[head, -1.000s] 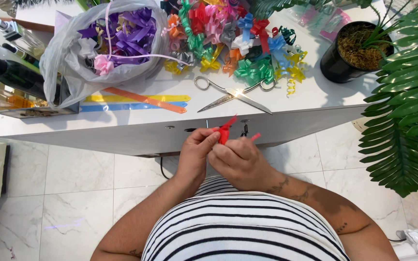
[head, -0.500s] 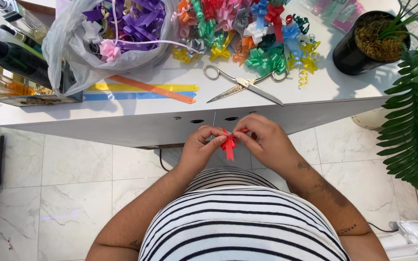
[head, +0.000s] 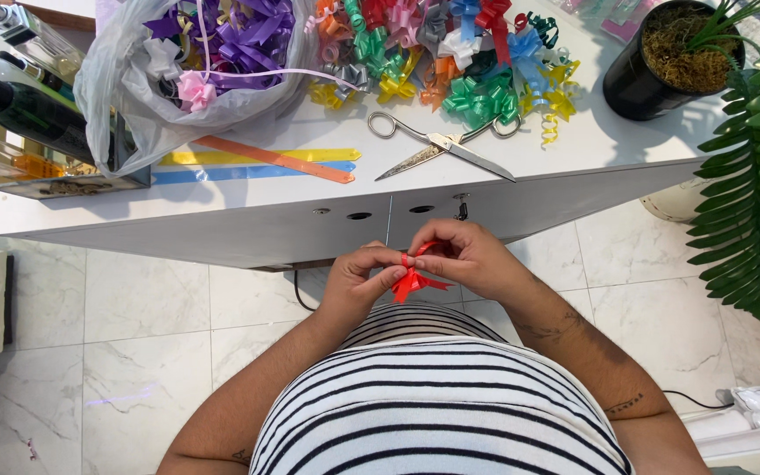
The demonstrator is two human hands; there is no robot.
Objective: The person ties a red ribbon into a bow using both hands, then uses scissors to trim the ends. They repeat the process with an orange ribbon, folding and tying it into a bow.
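Ribbon, a red bow (head: 411, 280), sits mid-frame pinched between left hand (head: 364, 283) and right hand (head: 468, 259), below the bench (head: 310, 215) edge, tails pointing down.

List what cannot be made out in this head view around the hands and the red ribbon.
1. Red ribbon: its middle is hidden by the fingers of the left hand and right hand.
2. Plastic bag: its top is cut off by the upper edge.
3. Potted plant: partly cut off at the top and covered by the green fronds.
4. Bottles: cut off at the left edge.
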